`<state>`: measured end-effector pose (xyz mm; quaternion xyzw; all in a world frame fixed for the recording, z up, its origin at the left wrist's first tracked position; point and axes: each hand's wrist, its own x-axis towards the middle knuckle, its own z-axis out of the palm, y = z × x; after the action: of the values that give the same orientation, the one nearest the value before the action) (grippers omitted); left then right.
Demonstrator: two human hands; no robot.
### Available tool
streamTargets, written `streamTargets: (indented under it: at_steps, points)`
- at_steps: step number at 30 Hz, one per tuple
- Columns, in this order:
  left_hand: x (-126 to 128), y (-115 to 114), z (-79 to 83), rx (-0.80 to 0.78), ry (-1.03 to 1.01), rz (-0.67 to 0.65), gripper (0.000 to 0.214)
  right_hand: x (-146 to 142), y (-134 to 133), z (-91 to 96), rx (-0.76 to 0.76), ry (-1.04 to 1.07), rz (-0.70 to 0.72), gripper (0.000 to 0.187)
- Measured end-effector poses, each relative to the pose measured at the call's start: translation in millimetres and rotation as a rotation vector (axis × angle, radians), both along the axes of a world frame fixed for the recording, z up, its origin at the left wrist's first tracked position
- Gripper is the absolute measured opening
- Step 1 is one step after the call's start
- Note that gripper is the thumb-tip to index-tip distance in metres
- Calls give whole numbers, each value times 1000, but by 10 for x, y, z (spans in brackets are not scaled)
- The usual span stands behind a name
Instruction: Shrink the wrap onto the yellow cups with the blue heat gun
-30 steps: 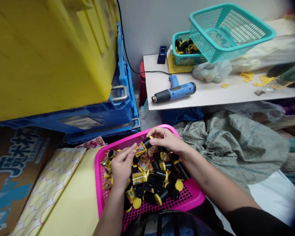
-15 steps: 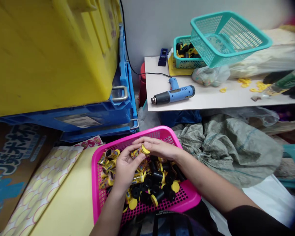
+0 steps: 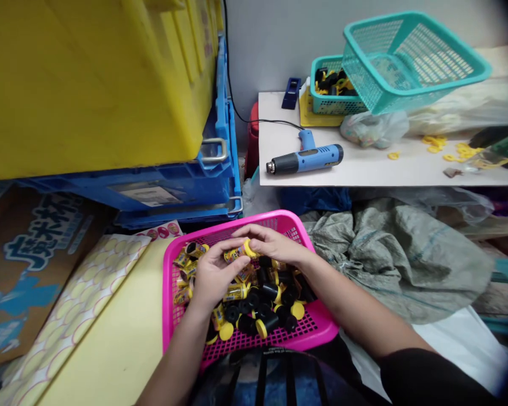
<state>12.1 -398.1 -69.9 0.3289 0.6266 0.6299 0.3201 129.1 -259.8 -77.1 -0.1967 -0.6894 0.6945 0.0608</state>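
A small yellow canister [image 3: 235,253] with a printed label and a yellow cap lies across the fingers of my left hand [image 3: 211,279], held between thumb and fingers. My right hand [image 3: 275,246] is closed about the capped end, its thumb on the yellow cap; its other fingers reach behind the canister and are partly hidden. Both hands are over a pink basket [image 3: 167,316]. Inside it are many loose pieces: labelled yellow canisters toward the left, and black canisters [image 3: 271,291] with yellow caps toward the right.
At the upper right, a white table [image 3: 279,129] bears a blue heat gun [image 3: 309,159], stacked teal baskets [image 3: 410,90] and loose yellow pieces. Blue crates [image 3: 182,192] and a yellow bin [image 3: 88,84] rise on the left. A grey woven sack [image 3: 406,254] lies right of the pink basket.
My right hand's thumb and fingers have closed in on the canister's capped end. My left hand still holds the canister. The view has shifted slightly.
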Motion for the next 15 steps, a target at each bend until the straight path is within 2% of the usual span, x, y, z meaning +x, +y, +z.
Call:
streamTargets:
  at_steps: [3,5,7,9,12,15]
  points:
    - [-236,-90,155,-104,377,-11,31,15,79,-28,263,-215,-167,67]
    - [-358,-168,189,-267,642,-106,23,24,82,-73,436,-404,-223,54]
    - [-380,-244,174,-418,809,-243,15,30,23,-114,578,-586,-217,39]
    - [-308,-298,137,-486,889,-304,15,43,-69,-149,696,-709,-208,26]
    - [-162,-304,87,-499,951,-349,26,65,-138,-244,809,-747,-148,29]
    - [-101,-248,97,-473,1003,-270,22,45,-68,-363,925,-774,-50,34]
